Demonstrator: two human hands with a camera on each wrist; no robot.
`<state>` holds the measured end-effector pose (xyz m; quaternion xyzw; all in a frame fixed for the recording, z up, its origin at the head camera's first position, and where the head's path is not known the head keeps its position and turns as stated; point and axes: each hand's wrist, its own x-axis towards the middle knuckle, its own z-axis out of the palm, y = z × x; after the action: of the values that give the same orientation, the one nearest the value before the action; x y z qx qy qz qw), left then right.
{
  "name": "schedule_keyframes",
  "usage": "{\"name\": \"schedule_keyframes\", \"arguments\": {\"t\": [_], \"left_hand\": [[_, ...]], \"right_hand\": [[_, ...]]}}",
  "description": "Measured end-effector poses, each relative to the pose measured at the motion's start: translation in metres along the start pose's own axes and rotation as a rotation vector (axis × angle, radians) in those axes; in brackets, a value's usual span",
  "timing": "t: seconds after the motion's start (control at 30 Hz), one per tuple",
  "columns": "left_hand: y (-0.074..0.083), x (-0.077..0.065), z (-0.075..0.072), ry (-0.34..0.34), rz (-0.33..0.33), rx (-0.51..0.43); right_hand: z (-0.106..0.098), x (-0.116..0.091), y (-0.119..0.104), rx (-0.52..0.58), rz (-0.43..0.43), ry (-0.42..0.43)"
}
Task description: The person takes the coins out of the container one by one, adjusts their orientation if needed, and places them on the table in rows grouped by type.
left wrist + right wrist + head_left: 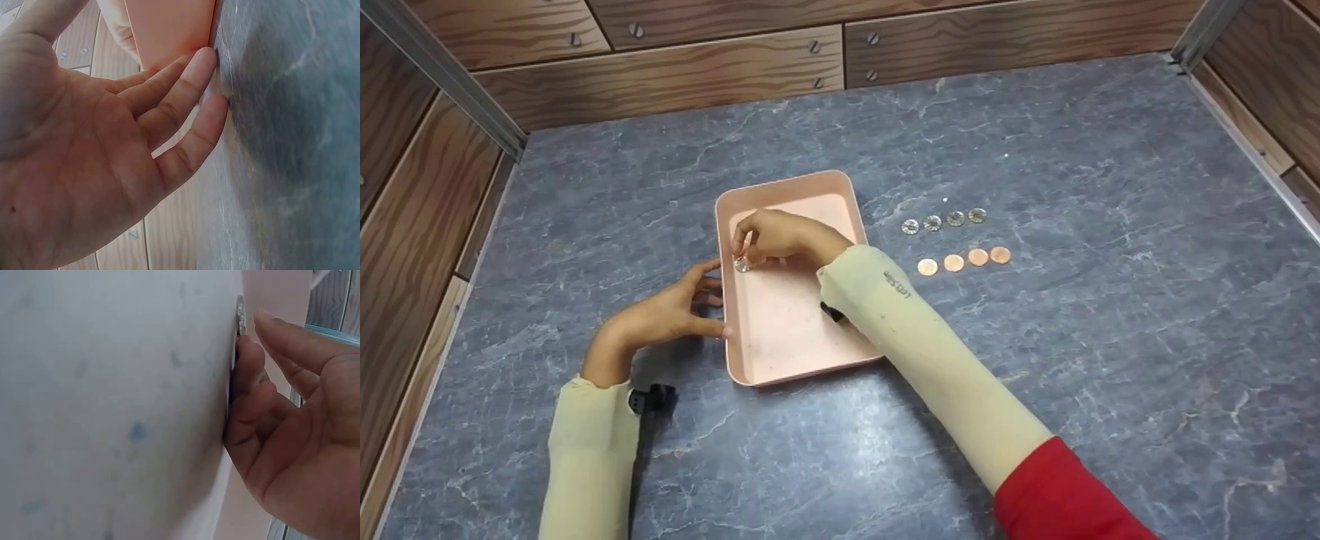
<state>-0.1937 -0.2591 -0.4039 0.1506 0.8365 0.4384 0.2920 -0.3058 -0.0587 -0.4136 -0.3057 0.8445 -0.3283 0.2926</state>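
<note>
A shallow pink tray [787,371] stands on the blue-grey marbled surface. My right hand [772,234] reaches into its left side, thumb and fingers bent close around a small silver patterned disc [742,264]. Seen from the right wrist, the disc [241,315] lies edge-on at the tray floor. An index fingertip meets its edge and the thumb tip hovers just off its face; whether they pinch it I cannot tell. Outside the tray, my left hand [667,311] spreads its fingers along the left wall, thumb tip at the rim. Its palm [84,169] holds nothing.
Right of the tray, several silver patterned discs [933,223] form a row, with a row of copper-coloured discs [954,262] in front of it. Wood-patterned panels [675,82] wall in the surface at the back and both sides.
</note>
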Motion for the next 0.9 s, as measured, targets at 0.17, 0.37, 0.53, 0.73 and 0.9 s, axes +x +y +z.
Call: {"name": "schedule_keyframes", "arguments": {"t": [0.17,0.37,0.53,0.73,0.9], "left_hand": [[-0.0005,0.0,-0.0012,0.002,0.004,0.009],[-0.0004,-0.0002,-0.0003,0.012,0.011,0.017],[-0.0003,0.0,0.0001,0.011,0.005,0.022],[0.0,0.0002,0.0,0.012,0.003,0.018],[-0.0001,-0.0002,0.0012,0.012,0.008,0.023]], "right_hand": [[0.0017,0.0016,-0.0017,-0.068,-0.002,0.01],[0.0039,0.0024,-0.0023,-0.14,-0.01,0.021],[0.0048,0.002,-0.0022,-0.166,-0.009,0.024],[0.0048,0.0006,-0.0039,-0.17,0.007,0.029],[0.0048,-0.0008,-0.0036,-0.171,0.026,0.008]]}}
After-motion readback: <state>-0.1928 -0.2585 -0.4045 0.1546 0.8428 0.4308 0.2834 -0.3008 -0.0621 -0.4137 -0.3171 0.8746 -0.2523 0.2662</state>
